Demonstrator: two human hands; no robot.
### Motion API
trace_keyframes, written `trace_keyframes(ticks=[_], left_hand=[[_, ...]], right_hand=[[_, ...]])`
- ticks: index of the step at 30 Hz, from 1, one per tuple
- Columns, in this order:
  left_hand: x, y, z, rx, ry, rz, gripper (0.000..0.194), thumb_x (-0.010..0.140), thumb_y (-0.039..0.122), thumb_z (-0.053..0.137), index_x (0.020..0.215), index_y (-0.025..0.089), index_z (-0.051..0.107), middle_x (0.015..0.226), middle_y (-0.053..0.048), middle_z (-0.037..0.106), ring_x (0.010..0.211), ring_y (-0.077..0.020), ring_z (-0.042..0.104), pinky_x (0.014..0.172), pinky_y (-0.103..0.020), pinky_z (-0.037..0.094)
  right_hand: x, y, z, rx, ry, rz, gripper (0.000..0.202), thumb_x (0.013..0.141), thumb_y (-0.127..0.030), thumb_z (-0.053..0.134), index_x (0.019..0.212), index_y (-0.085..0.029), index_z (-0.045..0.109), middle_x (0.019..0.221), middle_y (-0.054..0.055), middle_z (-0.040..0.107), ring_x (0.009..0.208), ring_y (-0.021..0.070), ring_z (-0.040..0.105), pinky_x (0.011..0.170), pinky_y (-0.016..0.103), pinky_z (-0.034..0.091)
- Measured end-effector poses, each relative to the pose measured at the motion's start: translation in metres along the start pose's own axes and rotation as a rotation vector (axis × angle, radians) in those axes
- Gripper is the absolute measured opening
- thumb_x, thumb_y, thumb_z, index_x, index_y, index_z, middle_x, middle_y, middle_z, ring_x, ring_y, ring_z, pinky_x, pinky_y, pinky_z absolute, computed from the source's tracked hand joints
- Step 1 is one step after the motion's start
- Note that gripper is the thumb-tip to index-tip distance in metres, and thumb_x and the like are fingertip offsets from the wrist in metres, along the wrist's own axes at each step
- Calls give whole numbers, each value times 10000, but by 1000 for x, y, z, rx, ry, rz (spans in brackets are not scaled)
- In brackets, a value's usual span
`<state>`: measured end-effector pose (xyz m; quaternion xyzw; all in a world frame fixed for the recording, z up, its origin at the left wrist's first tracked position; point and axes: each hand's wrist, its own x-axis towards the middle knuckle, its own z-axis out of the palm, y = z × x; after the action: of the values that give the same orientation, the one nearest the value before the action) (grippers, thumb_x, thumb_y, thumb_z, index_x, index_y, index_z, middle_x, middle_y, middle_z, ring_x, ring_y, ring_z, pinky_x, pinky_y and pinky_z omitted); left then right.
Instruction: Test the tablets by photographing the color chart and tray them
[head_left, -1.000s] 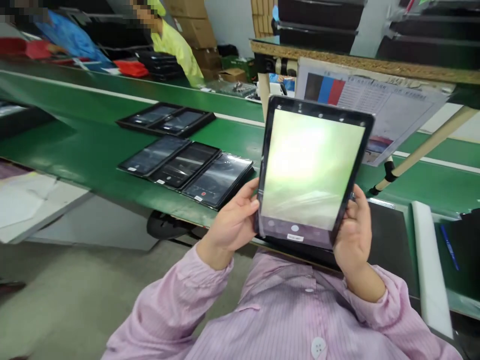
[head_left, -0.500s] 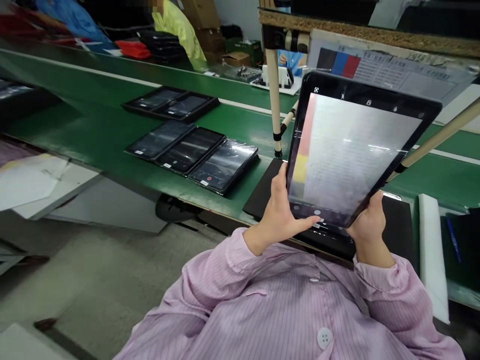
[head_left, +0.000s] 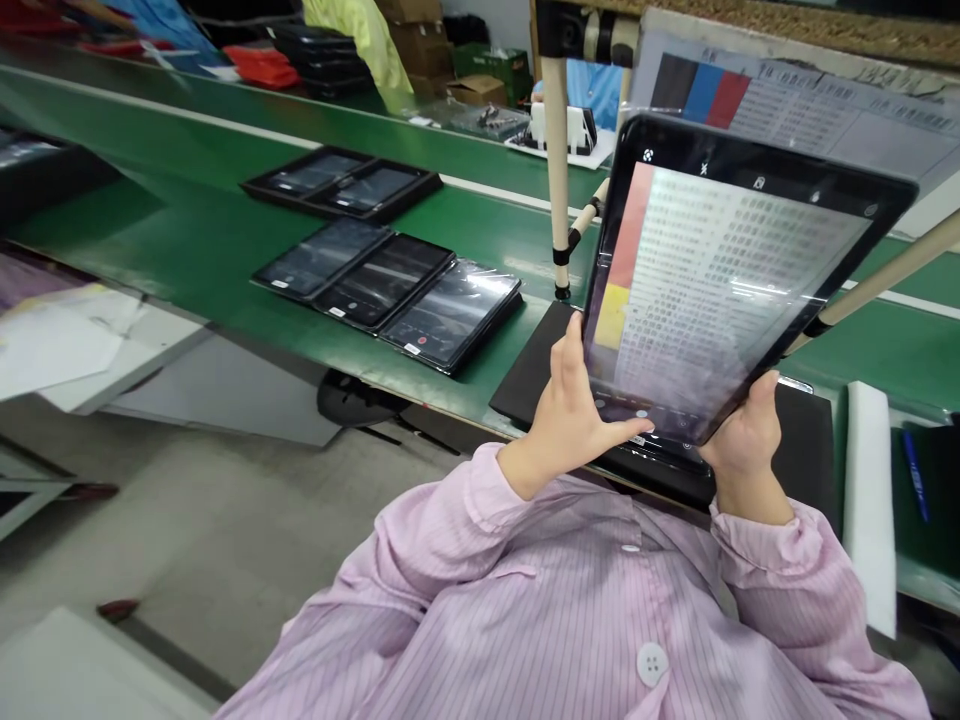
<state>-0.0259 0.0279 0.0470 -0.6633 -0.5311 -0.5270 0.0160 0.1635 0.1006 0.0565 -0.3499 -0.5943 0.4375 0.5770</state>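
A lit tablet (head_left: 712, 300), tilted, is held above the near edge of a green bench (head_left: 180, 240).
It shows lines of text beside red and yellow bands; at its 8 o'clock the left hand (head_left: 566, 420) spans wide, fingers against the edge and thumb reaching across the bottom, while near 6 o'clock the right hand (head_left: 746, 435) grips the lower corner; a flat black case (head_left: 806, 455) lies beneath, a white strip (head_left: 870, 510) at 5, a blue pen (head_left: 916, 476) between 4 and 5, a row of three tablets (head_left: 384, 281) at 9, and a printed sheet (head_left: 787, 110) behind, past 12.
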Motion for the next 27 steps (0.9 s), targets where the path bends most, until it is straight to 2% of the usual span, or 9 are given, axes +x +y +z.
trace_keyframes(ticks=[5,8,11,13,15,17,19,24,27], left_hand=[[0,-1,0,-93,-2,-66,1351,697,786,815,1666,285,17,1645,-236,304,1496,-430,396,1215,-623,370],[7,-2,-9,-439,13,-218,950,866,747,681,1602,290,293,1571,-173,468,1475,-373,469,1212,-558,409],[14,-5,-23,-834,28,-501,591,942,687,616,1428,357,552,1427,-74,649,1404,-308,576,1136,-479,517],[14,-8,-30,-947,38,-628,584,877,662,723,1381,388,617,1430,-32,674,1391,-288,595,1104,-438,554],[11,-11,-33,-992,48,-688,618,839,616,788,1401,416,625,1480,1,655,1386,-259,606,1097,-397,564],[7,-15,-34,-1029,42,-731,601,864,565,782,1428,443,614,1505,23,643,1370,-232,623,1094,-375,569],[2,-18,-34,-1056,30,-753,590,884,533,773,1445,461,604,1506,30,645,1360,-224,635,1097,-379,572],[-6,-20,-36,-1045,33,-759,579,883,543,780,1435,455,625,1500,11,652,1374,-244,629,1134,-423,550],[-7,-17,-44,-1003,71,-746,545,878,549,788,1399,453,657,1496,14,656,1421,-253,589,1164,-440,527]], right_hand=[[1,0,0,-57,13,-7,781,1020,-694,145,1407,-207,619,1135,149,739,1171,311,716,1021,544,589],[-4,-1,-1,-42,23,3,771,1033,-698,163,1413,-199,612,1140,146,740,1198,305,704,1029,536,588],[-12,-11,-1,-130,31,-64,722,1054,-677,193,1521,-227,511,1296,141,700,1273,302,667,1084,552,559],[-14,-27,-1,-257,-30,-180,697,1063,-654,183,1628,-285,357,1502,118,580,1422,299,559,1158,571,508],[-11,-46,-2,-398,-113,-316,700,1064,-641,154,1692,-332,163,1685,64,365,1568,295,369,1240,580,428],[-4,-65,-3,-508,-179,-411,708,1065,-631,138,1702,-350,9,1765,2,156,1631,291,208,1290,562,365],[4,-78,-5,-557,-236,-449,704,1076,-607,158,1693,-361,-73,1778,-39,49,1648,283,118,1316,536,324],[13,-72,-4,-605,-178,-454,696,1085,-585,256,1701,-374,9,1776,-74,25,1657,301,20,1341,537,259],[12,-56,3,-588,-191,-336,787,1052,-681,281,1708,-323,35,1776,-6,96,1644,335,127,1291,535,353]])
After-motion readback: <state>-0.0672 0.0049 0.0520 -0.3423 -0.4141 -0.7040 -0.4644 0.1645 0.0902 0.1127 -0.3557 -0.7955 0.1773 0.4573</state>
